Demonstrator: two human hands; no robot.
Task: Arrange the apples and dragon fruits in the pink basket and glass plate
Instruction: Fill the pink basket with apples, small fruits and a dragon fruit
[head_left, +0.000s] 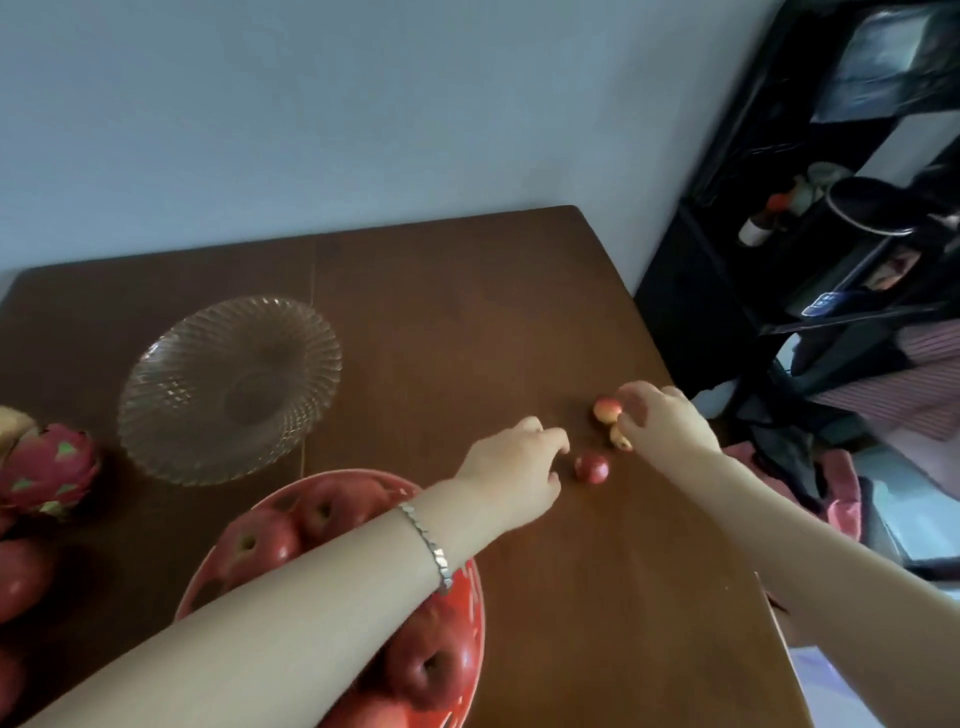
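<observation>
The pink basket sits at the near middle of the wooden table and holds several large red apples. An empty glass plate lies behind it to the left. A dragon fruit rests at the left edge beside more red apples. Three small apples lie on the right side of the table. My left hand reaches over the basket, fingers apart, just left of a small red apple. My right hand has its fingers on another small apple and covers part of a third.
The table stands against a pale wall. Its right edge runs close to my right arm. Beyond it stands a black shelf unit with a pot and bottles, and cloth lies piled beside it.
</observation>
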